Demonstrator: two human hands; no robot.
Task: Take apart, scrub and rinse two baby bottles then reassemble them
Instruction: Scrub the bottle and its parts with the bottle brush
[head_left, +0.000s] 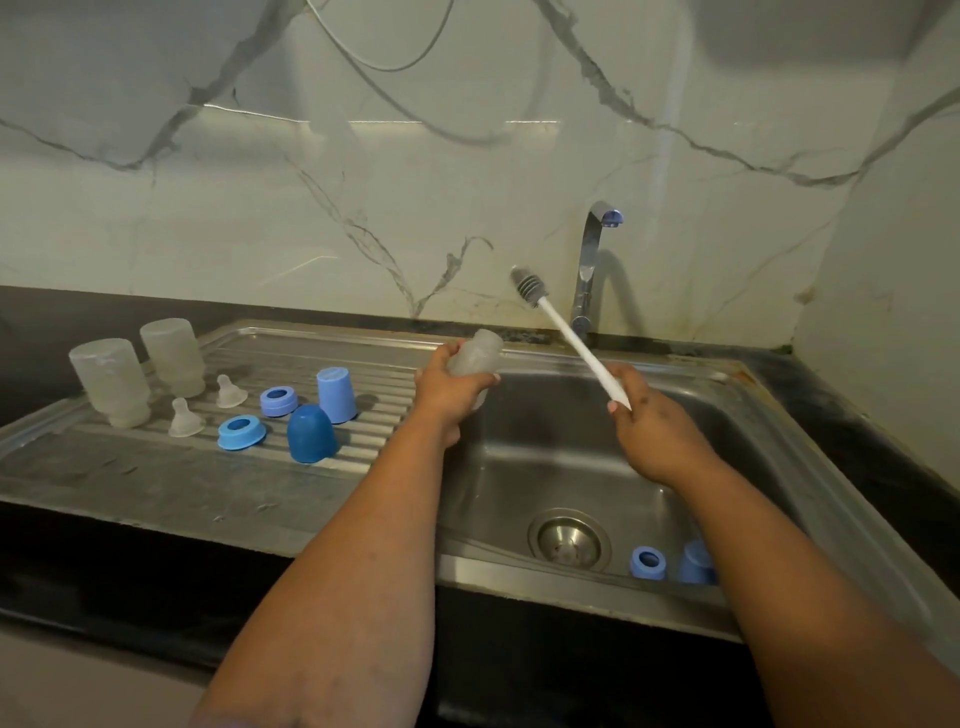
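Head view, reading from nine o'clock across: two frosted bottle bodies (111, 382) (174, 356) stand mouth-down on the ribbed drainboard (156, 467), most likely so water runs out of them. Just to their right sit two clear teats (185, 418) (230, 391), then two blue screw rings (241, 432) (279, 401), then a dark blue cap (310, 434) and a lighter blue cap (336, 395), all mouth-down and a little apart from one another, which looks like a sorted, washed set awaiting reassembly.

Near the centre, the left hand (449, 392) grips a third frosted bottle (475, 358) over the left edge of the sink (519, 467), tilted with one end toward one o'clock; I cannot tell which end is the mouth, since fingers cover the lower part. The right hand (649, 421) is closed round the white handle of a bottle brush (558, 325), grey head up at eleven o'clock, clear of the bottle, probably about to go in or just out.

Behind the brush at twelve o'clock stands the tap (589, 270); no stream is visible. At five o'clock, past the drain (569, 540), a blue ring (648, 563) and a blue cap (696, 564) lie on the basin floor, the cap partly hidden by the right forearm, seemingly still unwashed. That bottle's teat is nowhere in sight.
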